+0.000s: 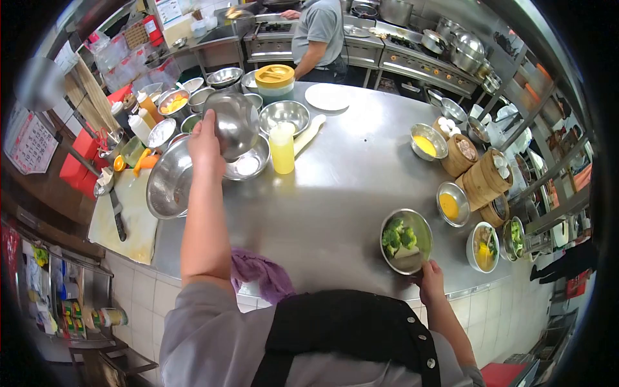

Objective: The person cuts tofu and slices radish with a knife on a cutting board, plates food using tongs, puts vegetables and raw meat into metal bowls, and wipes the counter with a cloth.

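Observation:
My left hand (204,143) grips the rim of a steel bowl (237,126), tilted up over other bowls at the back left. Below it sit a large steel bowl (166,187) and a smaller steel bowl (253,166). At the table's front edge, my right hand (431,280) is closed on the rim of a metal bowl (422,240). Inside that bowl lie broccoli florets (398,237) and a pale piece I cannot name. A yellow squeeze bottle (282,149) stands right of the raised bowl.
On the left, a knife (118,216) lies on a cutting board (126,193). A purple cloth (261,274) hangs at the front edge. Bowls of yellow liquid (449,206) and bamboo steamers (485,180) stand right. Another person (319,39) works by the stoves behind the table.

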`<state>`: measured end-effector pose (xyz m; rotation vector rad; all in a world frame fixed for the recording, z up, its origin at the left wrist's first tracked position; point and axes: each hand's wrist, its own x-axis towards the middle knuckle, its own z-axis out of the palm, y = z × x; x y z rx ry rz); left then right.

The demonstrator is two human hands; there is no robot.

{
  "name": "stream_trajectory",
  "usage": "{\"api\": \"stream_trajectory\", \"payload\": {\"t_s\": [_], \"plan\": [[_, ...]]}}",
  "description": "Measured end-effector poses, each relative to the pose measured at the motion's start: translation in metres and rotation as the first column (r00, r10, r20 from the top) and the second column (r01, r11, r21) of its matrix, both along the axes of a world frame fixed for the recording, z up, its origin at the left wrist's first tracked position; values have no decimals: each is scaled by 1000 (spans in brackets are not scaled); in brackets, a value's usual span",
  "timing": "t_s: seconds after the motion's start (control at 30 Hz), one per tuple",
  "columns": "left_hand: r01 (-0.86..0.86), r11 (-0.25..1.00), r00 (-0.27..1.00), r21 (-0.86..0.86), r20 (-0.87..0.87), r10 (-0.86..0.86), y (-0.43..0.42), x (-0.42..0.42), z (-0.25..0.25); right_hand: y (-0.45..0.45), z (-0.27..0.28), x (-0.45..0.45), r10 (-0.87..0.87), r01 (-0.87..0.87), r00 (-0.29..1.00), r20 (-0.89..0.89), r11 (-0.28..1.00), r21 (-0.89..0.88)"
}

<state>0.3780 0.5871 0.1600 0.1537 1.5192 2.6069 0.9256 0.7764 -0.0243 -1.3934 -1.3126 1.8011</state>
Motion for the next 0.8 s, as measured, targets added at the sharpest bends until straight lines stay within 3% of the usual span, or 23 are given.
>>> {"api": "stream_trajectory", "payload": {"t_s": [0.07,0.1,0.13,0.17,0.2,0.23,0.27,0.3,0.37,0.43,0.5,0.57,0.63,0.67,0.7,0.77,0.8], "plan": [[116,977,985,-181,-105,-136,-26,12,1,-17,46,-27,-12,7,998,-69,998,-70],[181,968,964,-176,-163,-210,-36,20,-1,-16,50,-24,32,-35,998,-60,998,-57],[209,969,952,-134,-201,-233,-36,53,10,-7,49,-17,154,-154,988,-6,987,-51],[200,954,956,-223,-171,-240,-35,75,14,-5,55,-12,223,-230,963,150,973,32],[322,851,855,-415,-260,-450,-53,68,4,-12,67,-7,252,-262,950,183,964,36],[330,786,774,-523,-326,-542,-51,84,3,-18,71,1,256,-278,943,214,958,76],[182,719,697,-671,-427,-576,-47,99,-7,-25,79,8,208,-241,947,243,964,111],[212,654,634,-726,-407,-657,-42,124,-12,-30,91,13,159,-195,957,243,972,130],[433,577,544,-693,-310,-780,-30,164,-37,-28,102,32,76,-124,976,203,965,231],[372,461,524,-806,-228,-821,-20,195,-72,-6,103,57,-13,-23,997,82,909,416],[249,425,441,-870,-289,-850,-12,222,-98,31,121,92,-192,63,963,190,845,531],[4,438,305,-899,-416,-856,-8,237,-119,76,139,137,-413,162,881,230,722,673],[-157,424,225,-892,-451,-864,-5,258,-124,135,141,199,-494,268,856,155,679,684],[-249,350,199,-903,-402,-894,-7,264,-123,166,133,233,-546,232,810,214,633,739],[-278,394,217,-876,-457,-862,-5,279,-113,195,121,265,-597,189,757,265,588,787],[-343,473,241,-811,-563,-791,4,313,-89,244,102,315,-770,89,536,346,459,884],[-320,419,343,-850,-516,-785,4,322,-84,257,99,326,-838,25,410,359,404,914]]}}
